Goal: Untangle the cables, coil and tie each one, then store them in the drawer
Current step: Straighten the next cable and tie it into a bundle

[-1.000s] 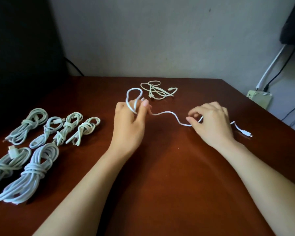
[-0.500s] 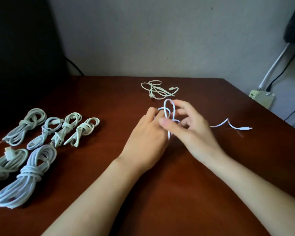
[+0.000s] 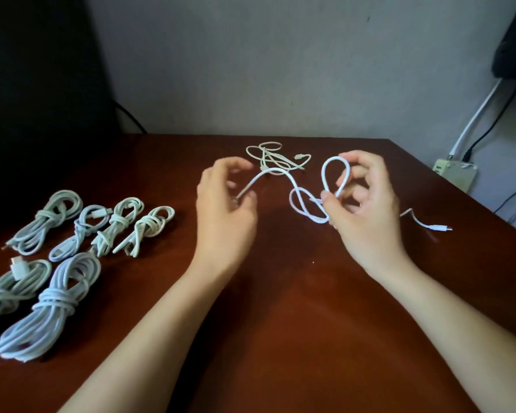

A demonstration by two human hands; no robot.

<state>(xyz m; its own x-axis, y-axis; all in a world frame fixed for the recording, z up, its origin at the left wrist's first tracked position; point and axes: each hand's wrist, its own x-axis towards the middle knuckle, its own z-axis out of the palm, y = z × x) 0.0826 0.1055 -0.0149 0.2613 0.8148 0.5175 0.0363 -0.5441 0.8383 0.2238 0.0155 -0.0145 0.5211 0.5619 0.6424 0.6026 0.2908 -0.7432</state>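
Mostly blurred: left hand [image 3: 225,216] (cable [image 3: 336,158] grip unclear).

Coiled cables [image 3: 54,299] left (tangle [image 3: 277,158] behind)

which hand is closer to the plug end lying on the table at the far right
Right. The right hand, gripping loops of the white cable, sits left of the plug end; the left hand is farther left, past the right hand, at the cable's other end.
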